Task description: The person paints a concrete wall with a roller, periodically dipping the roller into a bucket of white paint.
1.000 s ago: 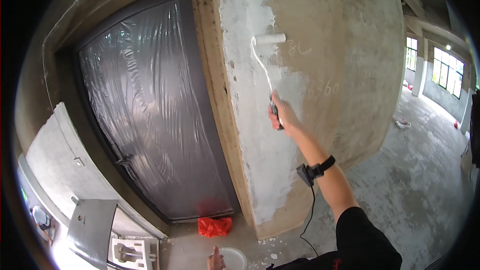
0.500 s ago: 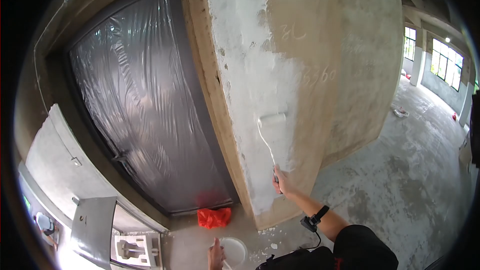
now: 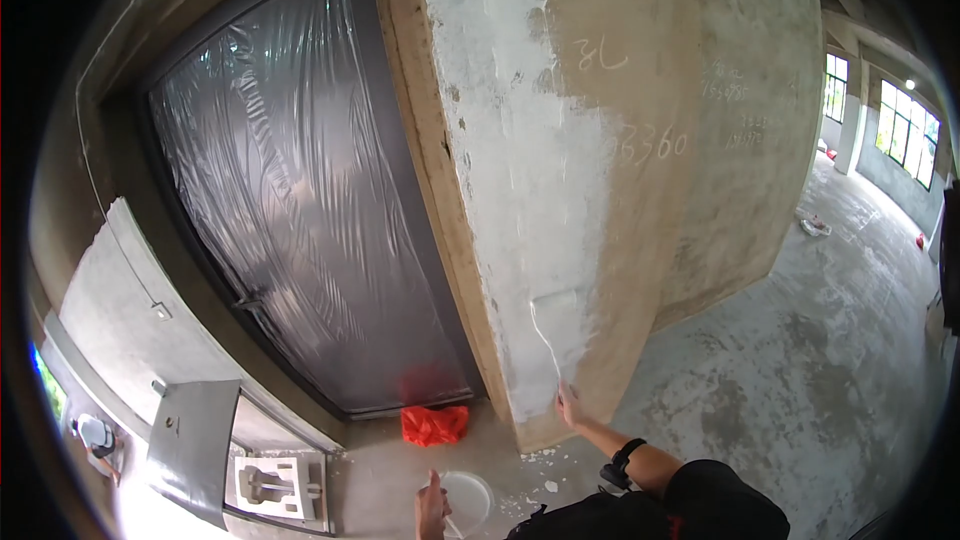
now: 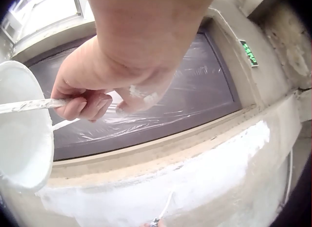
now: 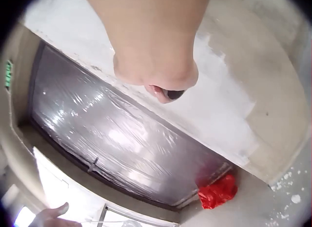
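My right hand [image 3: 571, 408] grips the dark handle of a paint roller [image 3: 545, 332], whose white-smeared frame runs up to the sleeve lying against the painted wall [image 3: 530, 210]. In the right wrist view the handle's dark butt end [image 5: 174, 94] shows below my palm; the rest is hidden. Low in the head view, my left hand [image 3: 431, 508] curls round the white, paint-smeared handle [image 4: 31, 105] of a white bucket [image 4: 24, 154]. The bucket hangs beside that hand, its round mouth facing up in the head view.
A dark door [image 3: 290, 200] under wrinkled plastic film stands left of the wall. A red plastic bag [image 3: 434, 425] lies at its foot. White flakes [image 3: 551, 486] dot the floor by the wall corner. Further left are a metal panel [image 3: 190, 450], white foam packing [image 3: 272, 486] and another person [image 3: 95, 435].
My right hand has drawn the roller down the wall from high up to the lower part. The left hand stays low with the bucket, now a little more in view.
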Demonstrator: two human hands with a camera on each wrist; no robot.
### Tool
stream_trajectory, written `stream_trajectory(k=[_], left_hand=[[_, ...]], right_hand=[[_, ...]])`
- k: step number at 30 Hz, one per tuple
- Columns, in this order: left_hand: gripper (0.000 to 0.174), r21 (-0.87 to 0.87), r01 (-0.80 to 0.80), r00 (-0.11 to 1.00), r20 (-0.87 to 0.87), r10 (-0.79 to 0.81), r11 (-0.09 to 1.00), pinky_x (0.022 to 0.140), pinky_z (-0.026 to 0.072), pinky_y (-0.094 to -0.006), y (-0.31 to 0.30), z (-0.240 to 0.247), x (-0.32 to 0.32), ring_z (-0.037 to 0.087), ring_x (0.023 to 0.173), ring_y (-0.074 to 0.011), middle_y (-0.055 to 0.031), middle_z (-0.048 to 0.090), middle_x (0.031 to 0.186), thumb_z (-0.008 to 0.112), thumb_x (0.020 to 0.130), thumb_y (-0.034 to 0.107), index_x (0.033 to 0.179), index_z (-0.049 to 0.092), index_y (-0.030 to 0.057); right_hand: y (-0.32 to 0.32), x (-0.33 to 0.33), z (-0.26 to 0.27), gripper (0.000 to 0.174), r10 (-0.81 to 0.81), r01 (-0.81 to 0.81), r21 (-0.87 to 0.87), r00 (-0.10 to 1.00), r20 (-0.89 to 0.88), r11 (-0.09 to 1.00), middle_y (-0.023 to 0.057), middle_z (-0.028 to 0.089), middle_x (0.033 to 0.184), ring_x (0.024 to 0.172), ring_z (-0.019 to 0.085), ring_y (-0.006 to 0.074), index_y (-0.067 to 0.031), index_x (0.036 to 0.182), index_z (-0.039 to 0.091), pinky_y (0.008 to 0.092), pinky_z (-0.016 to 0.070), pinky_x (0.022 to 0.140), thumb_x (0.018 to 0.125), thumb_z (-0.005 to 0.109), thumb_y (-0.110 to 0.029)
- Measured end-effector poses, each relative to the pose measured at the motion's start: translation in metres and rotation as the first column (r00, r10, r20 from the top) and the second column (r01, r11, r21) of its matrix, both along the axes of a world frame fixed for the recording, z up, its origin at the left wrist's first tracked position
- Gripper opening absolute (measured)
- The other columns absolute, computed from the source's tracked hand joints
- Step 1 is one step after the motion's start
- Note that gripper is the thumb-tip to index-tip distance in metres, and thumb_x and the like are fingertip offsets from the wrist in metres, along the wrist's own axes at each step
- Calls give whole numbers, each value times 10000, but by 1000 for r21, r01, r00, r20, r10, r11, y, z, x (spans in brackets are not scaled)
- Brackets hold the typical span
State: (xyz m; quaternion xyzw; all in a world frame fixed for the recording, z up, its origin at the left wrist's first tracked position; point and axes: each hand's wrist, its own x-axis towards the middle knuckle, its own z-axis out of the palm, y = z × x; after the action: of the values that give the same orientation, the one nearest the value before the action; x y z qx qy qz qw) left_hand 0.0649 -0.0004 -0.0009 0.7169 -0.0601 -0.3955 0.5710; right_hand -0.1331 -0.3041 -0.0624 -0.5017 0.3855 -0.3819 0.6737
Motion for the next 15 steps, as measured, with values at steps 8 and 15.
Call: stream_trajectory(k=[8,15], left_hand=[[518,-43,13,998,-53,-16,999,328,228,-230,2,-25,14,260,348,-62,50,311,483,545,879,511,702,483,29],[478,-15,6,1000,-26,-6,1000,345,246,-231,-4,-5,5,281,369,-61,51,309,482,565,880,475,693,487,42]], right_hand=[[-49,14,185,573,-25,30,-277,999,22,960,-29,376,437,369,379,86,-96,564,430,252,292,360,926,405,-540],[-66,20,341,586,67,-35,-452,996,53,891,-26,343,447,358,345,85,-99,547,376,255,269,346,924,402,-547]])
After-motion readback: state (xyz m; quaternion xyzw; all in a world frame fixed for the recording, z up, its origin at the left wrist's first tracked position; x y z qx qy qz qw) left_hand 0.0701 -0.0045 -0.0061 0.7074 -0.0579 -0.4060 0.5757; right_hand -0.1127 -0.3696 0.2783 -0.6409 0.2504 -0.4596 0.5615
